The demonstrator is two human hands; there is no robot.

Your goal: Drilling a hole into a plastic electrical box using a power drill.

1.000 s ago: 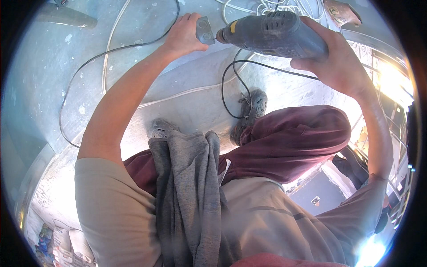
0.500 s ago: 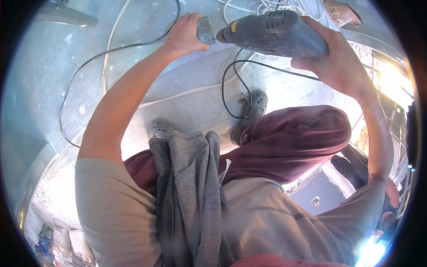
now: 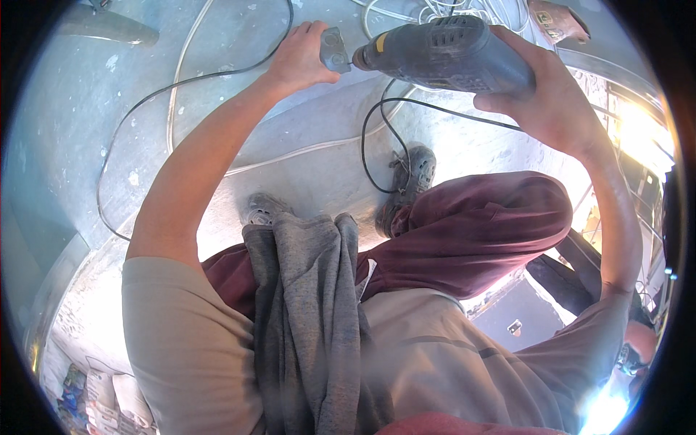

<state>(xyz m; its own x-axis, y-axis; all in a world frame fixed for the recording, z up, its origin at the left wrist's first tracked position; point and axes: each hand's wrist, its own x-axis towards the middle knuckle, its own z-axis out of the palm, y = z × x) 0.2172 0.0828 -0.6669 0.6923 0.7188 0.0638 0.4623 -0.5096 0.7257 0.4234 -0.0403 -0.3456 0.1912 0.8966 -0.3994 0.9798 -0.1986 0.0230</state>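
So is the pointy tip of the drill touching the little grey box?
Touching. The head view shows the drill in the right hand, its tip meeting the face of the small grey box held in the left hand, no gap visible.

Head camera—looking steeply down, close over the hands (image 3: 304, 54).

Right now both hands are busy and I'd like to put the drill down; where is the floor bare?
The barest patch is the grey floor at the left, beyond the looping black cable. Crowded: the white cable coil at the top behind the drill, the drill's cord by the shoes, and the railing at the right.
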